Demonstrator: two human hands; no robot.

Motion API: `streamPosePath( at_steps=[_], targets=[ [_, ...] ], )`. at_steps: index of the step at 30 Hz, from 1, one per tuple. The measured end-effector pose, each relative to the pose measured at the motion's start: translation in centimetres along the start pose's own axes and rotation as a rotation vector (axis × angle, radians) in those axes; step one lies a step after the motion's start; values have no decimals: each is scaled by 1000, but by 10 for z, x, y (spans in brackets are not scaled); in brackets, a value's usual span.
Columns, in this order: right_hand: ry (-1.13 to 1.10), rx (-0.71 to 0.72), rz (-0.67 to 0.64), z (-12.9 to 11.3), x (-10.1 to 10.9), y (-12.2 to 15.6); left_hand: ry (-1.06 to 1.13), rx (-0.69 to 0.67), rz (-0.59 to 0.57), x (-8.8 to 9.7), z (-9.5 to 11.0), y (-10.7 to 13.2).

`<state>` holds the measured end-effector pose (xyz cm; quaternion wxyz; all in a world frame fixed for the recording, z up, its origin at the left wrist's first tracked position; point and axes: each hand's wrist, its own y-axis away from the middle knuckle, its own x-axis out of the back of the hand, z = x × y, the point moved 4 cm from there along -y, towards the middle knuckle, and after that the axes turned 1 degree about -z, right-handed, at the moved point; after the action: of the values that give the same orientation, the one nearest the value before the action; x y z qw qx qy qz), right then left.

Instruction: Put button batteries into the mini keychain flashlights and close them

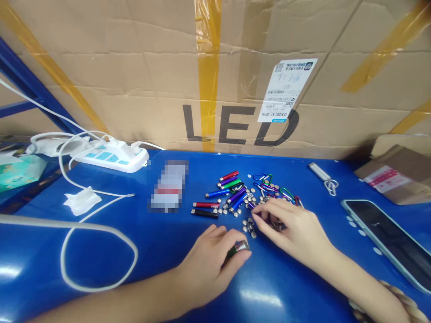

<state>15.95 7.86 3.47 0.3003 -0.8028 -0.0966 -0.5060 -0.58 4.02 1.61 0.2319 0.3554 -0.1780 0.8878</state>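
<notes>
From where I stand, a huge cardboard box (134, 67) marked LED walls off the far edge of the blue counter (161, 242). A small carton (400, 163) sits at the right, with a smartphone (387, 242) lying slantwise nearer the person; at the left are a white power strip (134, 161) and its looping cable (67, 221).

The left grip (208, 258) is closed around a dark mini flashlight (241, 246), just above the near part of the counter. Its long axis runs sideways with a slight slant, silver end to the right and a little away from the person — the other end hidden in the fingers. The right grip (292, 220) reaches into the pile, covering part of it; I can't tell whether its fingertips pinch anything.

Beyond the hands lie coloured metal tubes (206, 205), pointing various ways, then carabiners (287, 193), then scattered button cells (244, 228) — some just beside the held flashlight's silver end.
</notes>
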Motion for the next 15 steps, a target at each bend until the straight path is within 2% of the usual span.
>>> streamPosePath(
  at_steps=[4, 9, 15],
  targets=[
    [58, 165, -60, -17, -13, -13, -54, -34, 25, 1, 2, 0],
    [196, 274, -121, -29, -29, -34, -84, -46, 36, 1, 2, 1],
    [220, 243, -82, -27, -36, -40, -60, -45, 14, -1, 2, 1]
  ],
)
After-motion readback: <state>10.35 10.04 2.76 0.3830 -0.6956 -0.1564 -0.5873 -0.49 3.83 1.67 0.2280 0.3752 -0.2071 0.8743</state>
